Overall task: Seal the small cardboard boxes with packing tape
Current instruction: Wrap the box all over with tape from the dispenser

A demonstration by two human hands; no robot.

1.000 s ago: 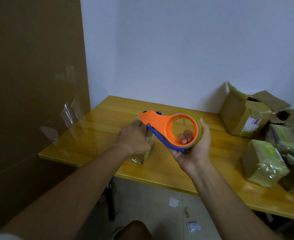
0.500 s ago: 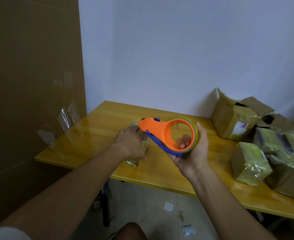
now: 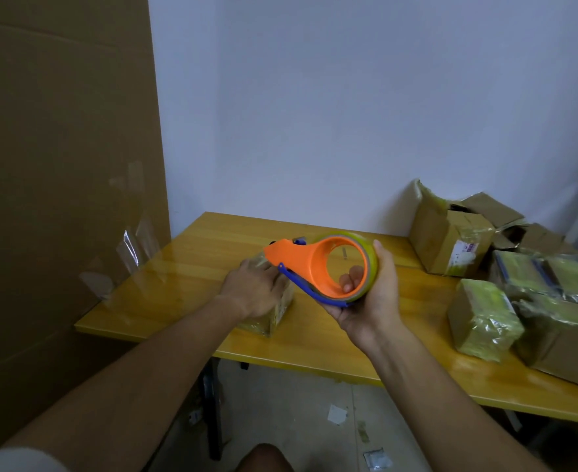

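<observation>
My left hand (image 3: 253, 287) lies flat, fingers straight, on a small taped box (image 3: 274, 310) near the bench's (image 3: 185, 267) front edge. My right hand (image 3: 372, 294) grips the orange dispenser (image 3: 301, 264), fingers curled through its tape roll (image 3: 371, 264), just above the box.

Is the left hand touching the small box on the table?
Touching. The head view shows the left hand lying palm-down on top of the small box, fingers spread over it, with no gap visible.
</observation>
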